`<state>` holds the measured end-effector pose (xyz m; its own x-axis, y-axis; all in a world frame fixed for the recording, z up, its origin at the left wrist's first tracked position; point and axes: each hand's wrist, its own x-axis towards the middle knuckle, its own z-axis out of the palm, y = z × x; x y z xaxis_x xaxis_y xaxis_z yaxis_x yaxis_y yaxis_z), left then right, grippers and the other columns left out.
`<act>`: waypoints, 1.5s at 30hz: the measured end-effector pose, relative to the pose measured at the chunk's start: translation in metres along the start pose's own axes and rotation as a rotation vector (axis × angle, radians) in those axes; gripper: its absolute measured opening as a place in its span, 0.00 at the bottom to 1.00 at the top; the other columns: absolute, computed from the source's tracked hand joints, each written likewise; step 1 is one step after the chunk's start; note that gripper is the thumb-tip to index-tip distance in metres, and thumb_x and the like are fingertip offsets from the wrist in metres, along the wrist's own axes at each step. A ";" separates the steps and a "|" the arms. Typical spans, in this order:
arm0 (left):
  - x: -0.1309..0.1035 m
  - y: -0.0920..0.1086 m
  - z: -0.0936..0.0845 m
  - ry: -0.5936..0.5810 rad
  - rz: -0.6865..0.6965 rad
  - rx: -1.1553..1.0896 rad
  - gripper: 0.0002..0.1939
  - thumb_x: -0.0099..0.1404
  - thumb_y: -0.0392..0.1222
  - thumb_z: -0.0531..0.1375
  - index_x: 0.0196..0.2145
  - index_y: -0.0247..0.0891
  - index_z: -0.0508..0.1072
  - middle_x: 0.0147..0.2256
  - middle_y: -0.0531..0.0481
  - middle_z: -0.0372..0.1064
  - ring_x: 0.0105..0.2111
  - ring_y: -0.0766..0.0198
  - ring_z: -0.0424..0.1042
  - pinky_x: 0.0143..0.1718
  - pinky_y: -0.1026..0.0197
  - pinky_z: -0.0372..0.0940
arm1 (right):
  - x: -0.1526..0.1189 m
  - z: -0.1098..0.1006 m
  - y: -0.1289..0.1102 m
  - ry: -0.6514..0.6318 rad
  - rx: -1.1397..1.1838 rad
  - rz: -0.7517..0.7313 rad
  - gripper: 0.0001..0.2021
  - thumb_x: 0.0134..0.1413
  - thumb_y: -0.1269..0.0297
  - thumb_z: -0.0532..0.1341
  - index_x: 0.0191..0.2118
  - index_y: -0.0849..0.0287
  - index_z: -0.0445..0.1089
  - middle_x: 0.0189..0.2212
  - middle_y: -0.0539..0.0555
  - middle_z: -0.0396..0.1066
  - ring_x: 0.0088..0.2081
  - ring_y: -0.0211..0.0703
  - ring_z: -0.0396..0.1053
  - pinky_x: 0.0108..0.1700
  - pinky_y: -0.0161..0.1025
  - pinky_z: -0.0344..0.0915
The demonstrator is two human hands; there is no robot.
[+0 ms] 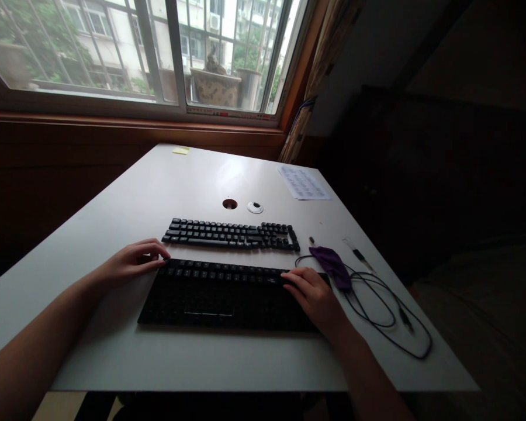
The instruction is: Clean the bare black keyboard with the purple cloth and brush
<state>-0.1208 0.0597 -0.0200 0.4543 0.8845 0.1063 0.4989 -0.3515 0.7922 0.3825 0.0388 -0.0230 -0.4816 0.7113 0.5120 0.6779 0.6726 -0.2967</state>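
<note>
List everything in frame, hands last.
Table: 1, white, centre
Keyboard: 1, black, table front
Keycaps: many, black, behind keyboard
Hole: 1, dark, behind keycaps
Cover: 1, white, right of hole
Note: 1, yellow, far left
Papers: some, white, far right
Pouch: 1, purple, right of keycaps
Cable: some, black, by pouch
Tool: 1, black grip, right of pouch
Curtain: 1, patterned, window's right
Window: 1, grey-framed, beyond table
Planters: several, brownish, outside
Trees: some, green, outside
Buildings: some, pale, outside
Left hand: 1, keyboard's far-left corner
Right hand: 1, keyboard's right end
</note>
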 end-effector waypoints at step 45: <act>-0.001 -0.007 -0.001 -0.007 -0.005 0.014 0.13 0.73 0.50 0.60 0.46 0.39 0.77 0.44 0.44 0.72 0.39 0.61 0.72 0.40 0.62 0.71 | -0.002 0.001 0.001 0.021 0.011 -0.038 0.10 0.65 0.70 0.63 0.49 0.52 0.72 0.42 0.55 0.76 0.45 0.48 0.75 0.49 0.48 0.76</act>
<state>-0.1252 0.0616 -0.0250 0.4572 0.8839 0.0982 0.5112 -0.3515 0.7843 0.3836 0.0376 -0.0251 -0.4950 0.6809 0.5397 0.6531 0.7013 -0.2858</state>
